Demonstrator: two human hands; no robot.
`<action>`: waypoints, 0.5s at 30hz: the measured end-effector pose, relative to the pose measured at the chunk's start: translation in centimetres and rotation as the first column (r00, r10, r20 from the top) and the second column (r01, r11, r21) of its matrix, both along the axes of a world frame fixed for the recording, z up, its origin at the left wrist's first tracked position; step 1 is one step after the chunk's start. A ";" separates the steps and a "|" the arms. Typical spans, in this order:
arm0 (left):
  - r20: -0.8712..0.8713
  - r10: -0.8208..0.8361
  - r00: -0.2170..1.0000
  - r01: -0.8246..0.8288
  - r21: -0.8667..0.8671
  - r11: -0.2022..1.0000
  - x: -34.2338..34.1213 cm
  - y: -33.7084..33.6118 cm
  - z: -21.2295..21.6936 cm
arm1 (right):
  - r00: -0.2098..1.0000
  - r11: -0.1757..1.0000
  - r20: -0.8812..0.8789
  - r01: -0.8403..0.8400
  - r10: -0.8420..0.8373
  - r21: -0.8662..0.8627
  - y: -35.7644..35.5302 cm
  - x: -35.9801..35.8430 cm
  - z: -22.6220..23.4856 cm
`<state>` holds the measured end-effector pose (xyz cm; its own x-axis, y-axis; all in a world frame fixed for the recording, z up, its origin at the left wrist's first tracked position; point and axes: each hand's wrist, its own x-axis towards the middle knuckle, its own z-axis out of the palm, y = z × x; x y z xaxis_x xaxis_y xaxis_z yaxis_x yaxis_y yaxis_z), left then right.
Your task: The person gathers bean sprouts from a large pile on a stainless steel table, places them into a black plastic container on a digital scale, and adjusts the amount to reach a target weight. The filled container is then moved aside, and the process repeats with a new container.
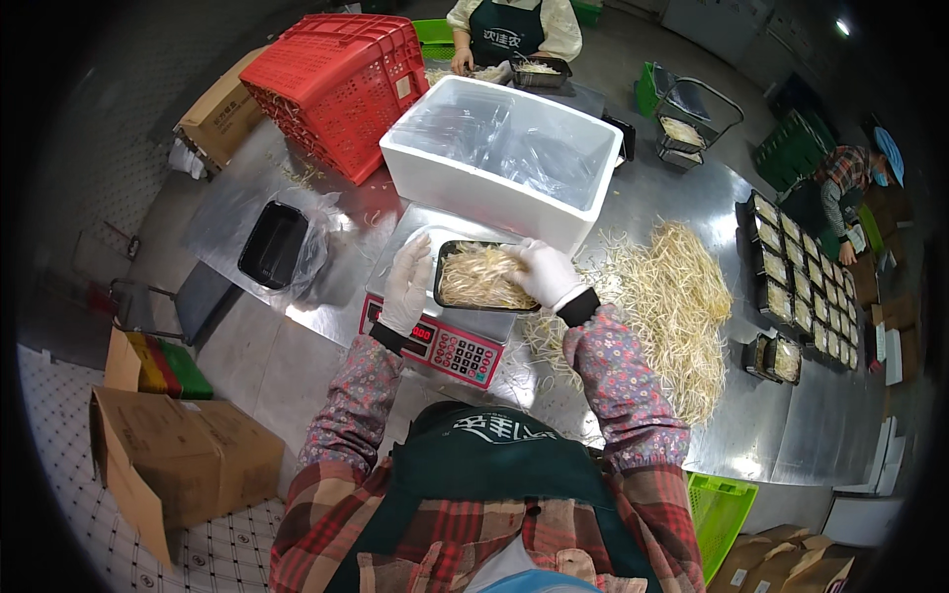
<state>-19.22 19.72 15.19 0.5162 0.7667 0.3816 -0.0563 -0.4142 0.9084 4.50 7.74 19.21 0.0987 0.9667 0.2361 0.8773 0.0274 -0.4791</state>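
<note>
A black tray heaped with pale bean sprouts sits on the pan of a red-framed weighing scale. My left hand, in a white glove, is open at the tray's left side, fingers stretched upward and holding nothing. From the right, my gloved right hand reaches over the tray's end, its fingers closed on bean sprouts there; the fingertips are partly hidden. A large loose pile of bean sprouts spreads over the table to the right of the scale.
Behind the scale stands a white foam box lined with clear plastic, beside a red crate. Black trays lie in plastic at left. Rows of filled trays cover the table's right side. Co-workers stand at the far side and right.
</note>
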 end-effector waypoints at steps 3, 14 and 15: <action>-0.068 0.025 0.997 -0.028 -0.043 0.999 -2.0 0.4 0.2 | 1.000 0.993 -0.009 -0.027 0.027 -0.111 0.4 -0.2 -0.8; -0.135 0.087 0.987 -0.083 0.035 0.996 -4.9 4.1 -1.3 | 0.998 0.989 0.050 0.042 -0.049 0.140 -0.7 0.4 -0.6; -0.169 0.068 0.983 -0.059 0.059 0.997 -2.9 3.1 -0.9 | 0.992 0.983 0.117 0.035 -0.056 0.179 0.0 -0.8 -2.8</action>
<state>-22.12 22.85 14.31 0.5280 0.7810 0.3335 0.1253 -0.4600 0.8790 3.70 7.70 16.39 0.1020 0.9041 0.4150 0.9307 0.0606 -0.3608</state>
